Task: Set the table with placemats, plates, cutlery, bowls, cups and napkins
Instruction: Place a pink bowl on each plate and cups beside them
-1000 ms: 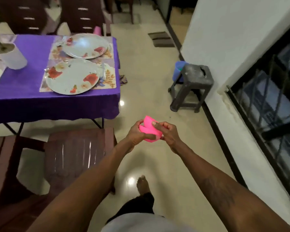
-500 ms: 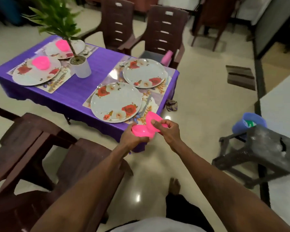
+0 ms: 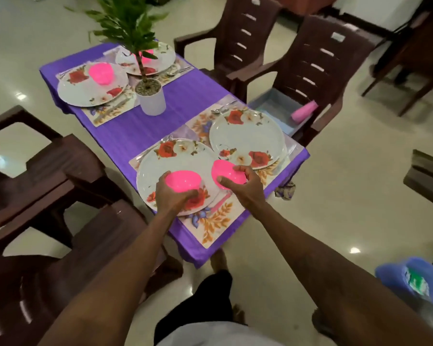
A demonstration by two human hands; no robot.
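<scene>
Purple-clothed table (image 3: 125, 136) stands on glossy tile floor (image 3: 348, 196).

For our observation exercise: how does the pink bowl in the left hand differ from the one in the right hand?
The left-hand bowl is upright, opening up; the right-hand bowl is steeply tilted. The left-hand bowl is over the nearer plate; the right-hand bowl is at the farther plate's near rim. Both are bright pink and look the same shape.
</scene>
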